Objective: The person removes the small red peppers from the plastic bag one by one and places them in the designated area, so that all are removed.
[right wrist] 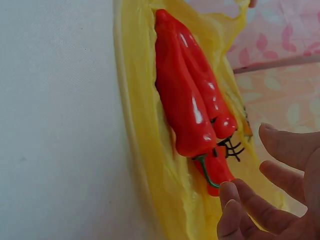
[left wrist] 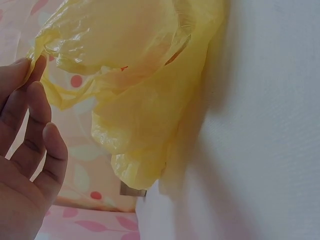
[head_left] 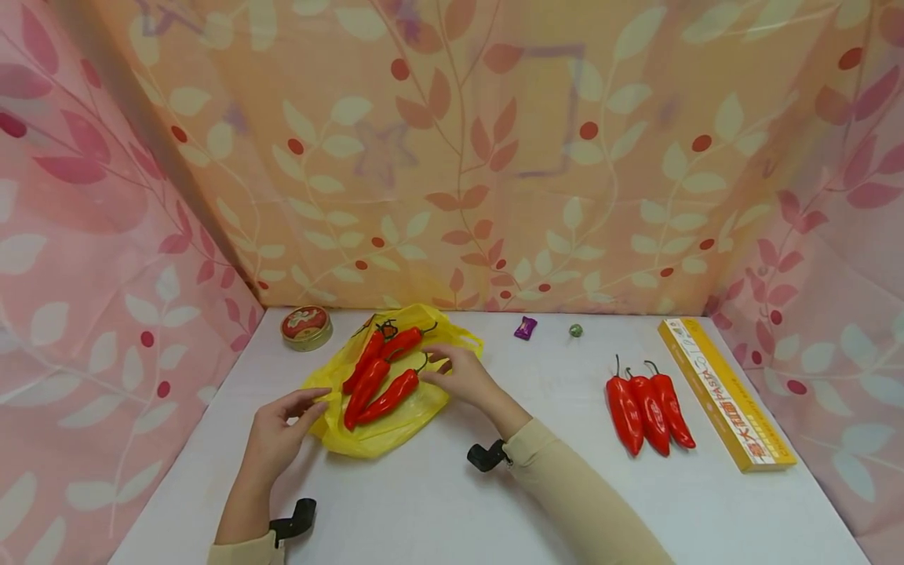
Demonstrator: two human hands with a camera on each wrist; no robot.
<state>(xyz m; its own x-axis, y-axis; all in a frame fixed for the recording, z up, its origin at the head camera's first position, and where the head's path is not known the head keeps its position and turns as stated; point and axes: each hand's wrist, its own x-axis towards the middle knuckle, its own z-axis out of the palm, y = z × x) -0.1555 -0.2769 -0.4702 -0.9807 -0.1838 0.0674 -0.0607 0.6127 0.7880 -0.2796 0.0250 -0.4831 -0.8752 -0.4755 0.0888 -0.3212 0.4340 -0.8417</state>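
A yellow plastic bag (head_left: 417, 420) lies on the white table with several red chili peppers (head_left: 369, 392) on it. At the bag's left side, my left hand (head_left: 277, 435) pinches its edge between thumb and finger; the left wrist view shows the bag's handle (left wrist: 37, 52) held there. My right hand (head_left: 462, 375) hovers over the bag's right part, its fingers loosely bent and apart. In the right wrist view its fingertips are close to the green stem (right wrist: 207, 172) of the nearest pepper; whether they touch it I cannot tell.
Three more red peppers (head_left: 648, 412) lie side by side on the right, beside a long yellow pasta box (head_left: 727, 396). A round tin (head_left: 307, 328) stands at the back left. A purple-wrapped candy (head_left: 526, 328) and a small green ball (head_left: 576, 330) lie near the back curtain (head_left: 494, 235).
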